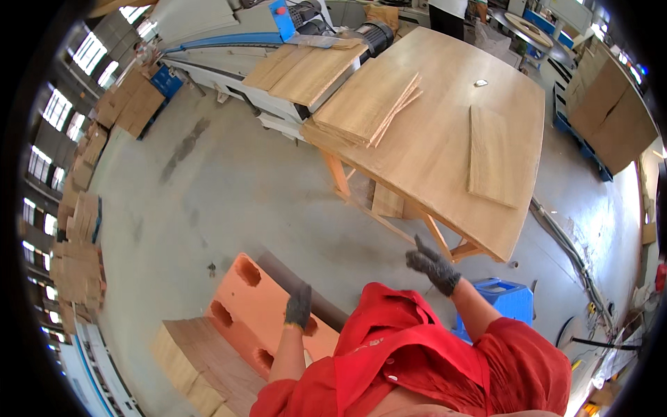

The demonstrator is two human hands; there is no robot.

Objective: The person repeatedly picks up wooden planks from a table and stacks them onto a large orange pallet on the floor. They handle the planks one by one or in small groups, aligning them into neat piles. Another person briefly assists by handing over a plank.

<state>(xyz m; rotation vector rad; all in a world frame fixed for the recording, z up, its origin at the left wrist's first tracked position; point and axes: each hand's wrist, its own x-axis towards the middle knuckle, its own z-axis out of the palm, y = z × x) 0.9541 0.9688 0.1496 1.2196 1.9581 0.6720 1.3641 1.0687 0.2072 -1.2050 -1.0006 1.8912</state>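
Note:
Both my hands wear dark grey gloves. My right hand [432,265] is in the air off the near edge of the wooden table [445,160], its thumb and fingers apart and nothing in it. Over an orange board with ragged round holes [274,306] is my left hand [299,306], seen edge-on with its fingers stretched out; whether it touches the board is unclear. Past that hand runs a dark brown, blurred strip [323,306]. On the table lie a stack of wood-grain panels [365,101], a single panel [490,156] and a small shiny object [481,83].
A blue plastic stool [504,297] stands by my right arm. Stacked brown boards [208,354] lie at lower left. A machine with a blue rail [229,43] and more panels [316,69] adjoins the table. Cables [570,243] cross the floor at right; a person [447,17] stands beyond.

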